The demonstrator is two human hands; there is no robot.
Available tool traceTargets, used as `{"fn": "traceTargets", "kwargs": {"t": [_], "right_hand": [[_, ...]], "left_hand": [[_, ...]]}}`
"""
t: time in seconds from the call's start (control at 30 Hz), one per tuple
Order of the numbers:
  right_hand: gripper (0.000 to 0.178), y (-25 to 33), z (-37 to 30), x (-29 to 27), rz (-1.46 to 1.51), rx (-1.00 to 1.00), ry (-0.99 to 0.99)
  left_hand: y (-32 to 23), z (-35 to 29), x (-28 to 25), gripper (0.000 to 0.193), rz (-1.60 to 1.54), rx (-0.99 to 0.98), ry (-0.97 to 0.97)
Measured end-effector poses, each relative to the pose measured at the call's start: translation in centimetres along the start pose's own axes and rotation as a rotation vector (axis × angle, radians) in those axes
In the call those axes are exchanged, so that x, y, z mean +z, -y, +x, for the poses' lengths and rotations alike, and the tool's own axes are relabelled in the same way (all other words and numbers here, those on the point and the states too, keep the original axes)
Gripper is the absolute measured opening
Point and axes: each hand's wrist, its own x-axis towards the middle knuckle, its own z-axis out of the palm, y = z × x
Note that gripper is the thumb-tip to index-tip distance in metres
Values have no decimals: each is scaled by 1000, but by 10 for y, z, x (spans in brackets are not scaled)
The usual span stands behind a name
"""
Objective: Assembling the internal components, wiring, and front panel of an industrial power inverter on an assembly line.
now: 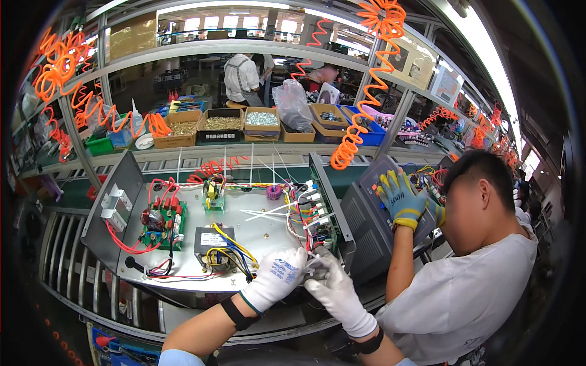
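Note:
Both hands wear white gloves and meet at the front right corner of an open grey metal chassis [256,232]. There my left hand [279,277] closes its fingertips at the wire bundle [300,229], which runs along a green circuit board [323,213]. Just right of it, my right hand [337,291] pinches what looks like a white cable tie [313,263]; fingers partly hide it. More white cable ties [265,211] stick out from the wiring. Left of my hands sits a transformer [213,244] with yellow and blue leads; a red-wired green board [163,226] lies farther left.
A co-worker [464,268] in blue-and-yellow gloves stands close at right, hands on another grey unit [372,219]. Roller conveyor [73,262] lies at left. Boxes of fasteners [262,125] line the far shelf. Orange coiled air hoses [357,128] hang overhead.

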Motion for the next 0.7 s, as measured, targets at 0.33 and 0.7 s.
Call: {"fn": "traceTargets", "kwargs": {"t": [0.33, 0.7], "right_hand": [[28, -14, 5, -3, 1571, 43, 46], [42, -11, -12, -8, 426, 109, -182]], "left_hand": [[-3, 7, 0, 14, -27, -36, -13], [1, 4, 11, 16, 29, -30, -36]]}}
